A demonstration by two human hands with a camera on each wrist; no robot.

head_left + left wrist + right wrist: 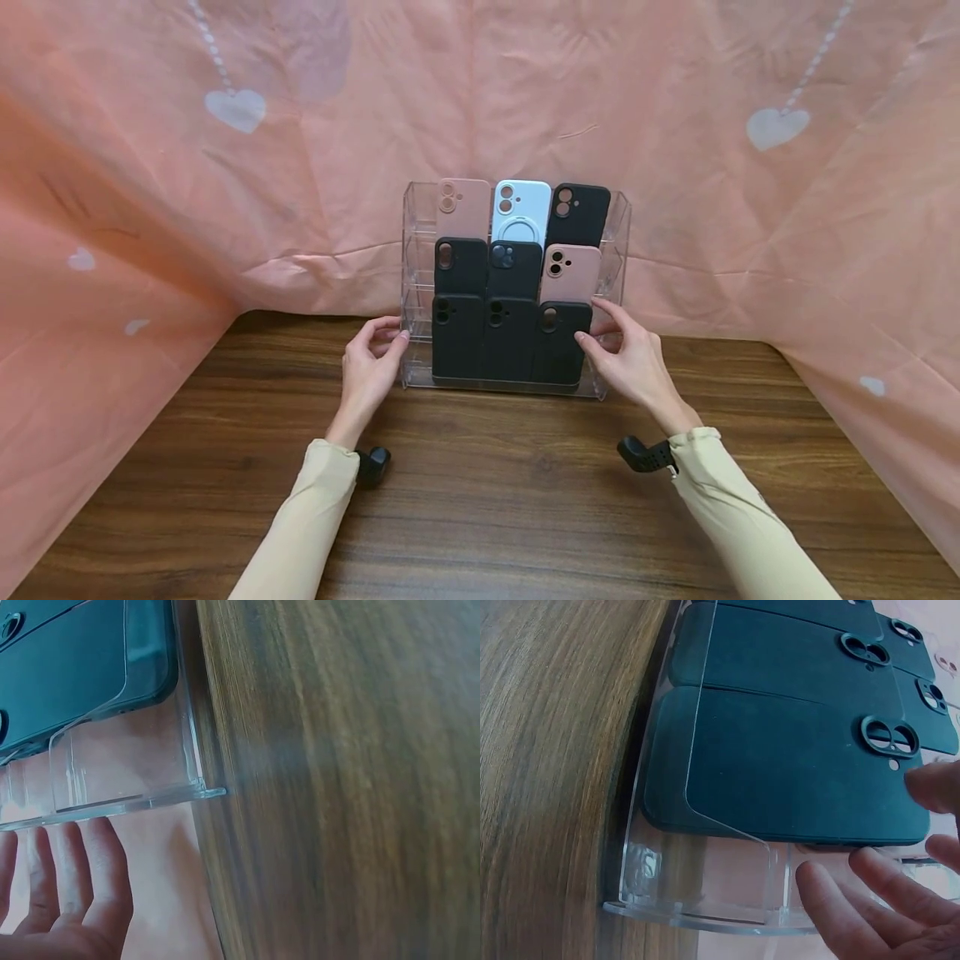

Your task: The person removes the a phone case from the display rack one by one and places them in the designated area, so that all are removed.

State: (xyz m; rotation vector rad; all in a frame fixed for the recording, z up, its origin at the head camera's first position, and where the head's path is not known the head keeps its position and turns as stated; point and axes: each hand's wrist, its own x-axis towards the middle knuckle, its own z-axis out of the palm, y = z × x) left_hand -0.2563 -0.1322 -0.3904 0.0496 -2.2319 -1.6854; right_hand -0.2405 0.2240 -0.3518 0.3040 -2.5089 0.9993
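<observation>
A clear acrylic display stand [414, 367] holds phone cases in three tiers. My left hand [372, 354] is at its left side; in the left wrist view the extended fingers [105, 862] meet the outside of the side panel. My right hand [633, 358] is at the black phone case [562, 354] on the right of the front tier. In the right wrist view its thumb [934, 787] overlaps the camera end of that case, and the spread fingers [829, 900] lie along its side edge. Two more black cases [459, 342] stand beside it.
Behind are a pink case [573, 279] and two black ones in the middle tier. A pink case [465, 212], a white case [521, 204] with a ring and a black case [588, 217] form the back tier. Pink cloth [480, 83] hangs behind the wooden table [487, 483].
</observation>
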